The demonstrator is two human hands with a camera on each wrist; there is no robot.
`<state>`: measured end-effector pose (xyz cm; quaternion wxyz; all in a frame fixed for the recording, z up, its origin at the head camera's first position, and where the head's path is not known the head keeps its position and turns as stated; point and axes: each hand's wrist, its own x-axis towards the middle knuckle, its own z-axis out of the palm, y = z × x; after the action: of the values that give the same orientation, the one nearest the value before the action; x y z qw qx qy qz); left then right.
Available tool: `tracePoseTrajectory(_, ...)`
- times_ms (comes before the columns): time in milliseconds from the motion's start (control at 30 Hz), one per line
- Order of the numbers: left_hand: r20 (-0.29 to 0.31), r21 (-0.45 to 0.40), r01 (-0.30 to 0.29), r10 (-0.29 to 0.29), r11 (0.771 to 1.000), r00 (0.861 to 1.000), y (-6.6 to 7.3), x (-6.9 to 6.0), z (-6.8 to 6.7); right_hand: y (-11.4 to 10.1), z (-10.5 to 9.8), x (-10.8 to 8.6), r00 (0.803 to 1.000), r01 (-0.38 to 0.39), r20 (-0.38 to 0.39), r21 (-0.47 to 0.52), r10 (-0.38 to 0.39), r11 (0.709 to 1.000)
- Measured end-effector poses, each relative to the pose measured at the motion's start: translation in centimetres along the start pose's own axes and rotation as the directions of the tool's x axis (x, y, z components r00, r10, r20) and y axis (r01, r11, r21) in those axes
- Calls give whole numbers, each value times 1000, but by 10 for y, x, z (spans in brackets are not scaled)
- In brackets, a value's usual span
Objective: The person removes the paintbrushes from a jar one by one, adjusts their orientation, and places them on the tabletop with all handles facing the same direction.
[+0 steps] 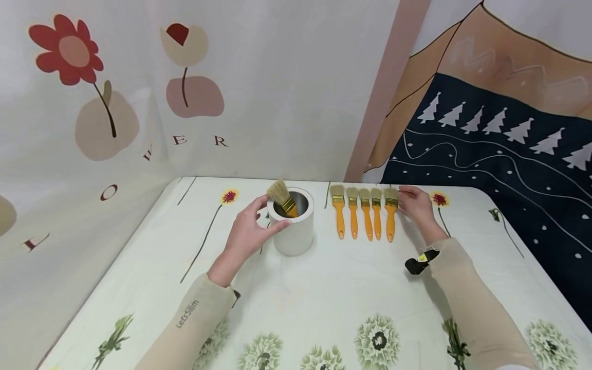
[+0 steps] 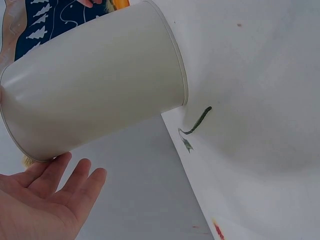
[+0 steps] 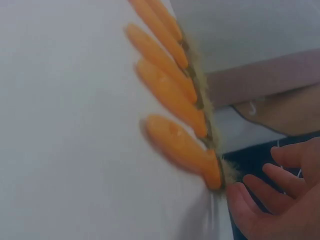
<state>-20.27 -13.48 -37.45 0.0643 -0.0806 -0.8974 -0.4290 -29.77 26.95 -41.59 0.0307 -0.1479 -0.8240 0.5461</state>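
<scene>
A white cylindrical container (image 1: pixel 293 239) with a dark grey inside stands upright on the table. My left hand (image 1: pixel 250 228) holds it by the rim, thumb on the near side and fingers on the left. One paintbrush (image 1: pixel 282 198) stands in it, bristles up and leaning left; its lower handle is hidden. To the right lie several paintbrushes (image 1: pixel 365 210) in a row, with orange handles toward me and pale bristles away. My right hand (image 1: pixel 416 203) is beside the bristles of the rightmost brush (image 1: pixel 391 210), fingers loosely bent; in the right wrist view the thumb is close to that brush (image 3: pixel 182 150).
A white cloth with printed flowers covers the table (image 1: pixel 314 293). Behind it hang a pale printed curtain (image 1: pixel 287 92) and a dark blue cloth with white trees (image 1: pixel 490 154). A black strap piece (image 1: pixel 418 263) hangs at the right wrist.
</scene>
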Motion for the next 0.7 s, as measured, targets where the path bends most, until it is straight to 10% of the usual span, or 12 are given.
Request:
tracePoseTrajectory(333, -1, -3, -3, 3, 1000, 1000, 0, 0, 0, -31, 19, -26, 991, 83, 105, 18, -84, 996)
tracePoseTrajectory(700, 3, 2, 8, -8, 1000, 1000, 0, 0, 0, -66, 44, -53, 938, 245, 246, 22, -243, 969)
